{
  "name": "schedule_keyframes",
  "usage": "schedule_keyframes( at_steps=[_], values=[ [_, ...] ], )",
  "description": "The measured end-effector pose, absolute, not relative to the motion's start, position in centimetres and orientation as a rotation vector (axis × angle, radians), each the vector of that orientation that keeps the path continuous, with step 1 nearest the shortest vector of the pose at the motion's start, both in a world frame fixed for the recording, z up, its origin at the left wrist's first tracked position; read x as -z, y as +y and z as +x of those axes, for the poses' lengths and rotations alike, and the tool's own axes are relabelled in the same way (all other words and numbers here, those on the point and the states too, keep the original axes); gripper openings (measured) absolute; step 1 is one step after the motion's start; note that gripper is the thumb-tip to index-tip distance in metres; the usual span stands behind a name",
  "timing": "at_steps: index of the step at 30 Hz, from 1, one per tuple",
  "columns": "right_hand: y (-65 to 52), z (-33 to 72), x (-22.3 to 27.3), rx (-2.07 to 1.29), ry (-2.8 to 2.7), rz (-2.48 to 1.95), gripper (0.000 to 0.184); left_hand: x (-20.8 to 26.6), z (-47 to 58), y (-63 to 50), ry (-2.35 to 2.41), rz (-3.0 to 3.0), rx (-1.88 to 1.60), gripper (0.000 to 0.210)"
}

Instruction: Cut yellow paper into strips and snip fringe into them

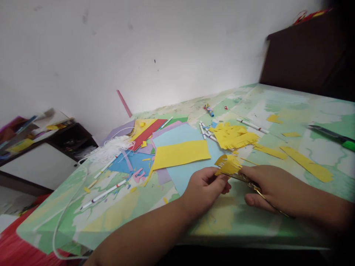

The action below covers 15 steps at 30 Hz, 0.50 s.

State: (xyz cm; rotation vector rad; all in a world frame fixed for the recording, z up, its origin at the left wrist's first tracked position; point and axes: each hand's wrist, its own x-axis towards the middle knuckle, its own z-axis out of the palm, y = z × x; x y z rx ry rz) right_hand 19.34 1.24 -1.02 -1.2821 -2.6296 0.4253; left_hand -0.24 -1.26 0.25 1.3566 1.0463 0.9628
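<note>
The table [305,107] has a cover with green, white and yellow patches. A big light blue sheet [177,184] lies flat near the middle. On the left are a darker blue sheet [124,164], a messy heap of white string [112,148] and a long white pen [104,194]. On the right are another white pen [253,126], a long yellow strip [306,164] and a green-handled cutter [348,144].

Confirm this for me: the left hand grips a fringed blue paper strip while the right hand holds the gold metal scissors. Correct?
Not quite: the fringed paper strip in the left hand is yellow, not blue, as the head view shows. The right hand does hold the gold metal scissors.
</note>
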Motion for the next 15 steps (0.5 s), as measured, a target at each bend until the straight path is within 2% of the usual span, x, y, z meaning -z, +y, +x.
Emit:
schedule_keyframes(
  at_steps=[15],
  values=[
    [1.43, 19.19, 1.34, -0.379, -2.606, -1.281, 0.038, -0.66, -0.30, -1.32, 1.075, 1.370, -1.000, 0.020]
  ],
)
